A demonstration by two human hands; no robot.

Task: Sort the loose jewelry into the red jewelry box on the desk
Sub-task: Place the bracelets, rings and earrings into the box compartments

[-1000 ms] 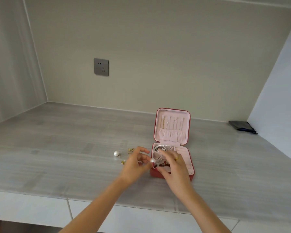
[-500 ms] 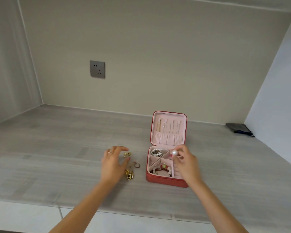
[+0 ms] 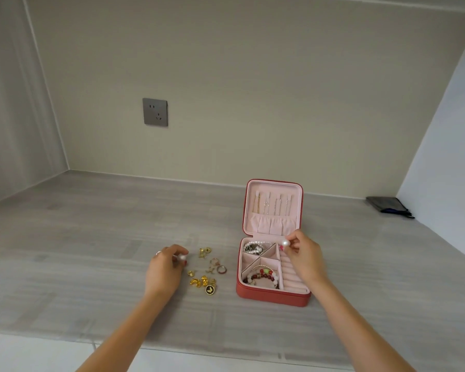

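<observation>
Head view: right hand [image 3: 305, 260] pinches a pearl [image 3: 286, 242] over the red jewelry box [image 3: 273, 296] far-right slots; left hand [image 3: 164, 272], left of the box, pinches a second pearl [image 3: 182, 257].

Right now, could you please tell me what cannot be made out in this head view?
- Head view: whether the pearl in the left hand has a post; fingers cover it.
- Jewelry box ring rolls: partly hidden by the right hand.
- Gold charms: too small to identify.
- Dark pouch: contents unseen.
</observation>
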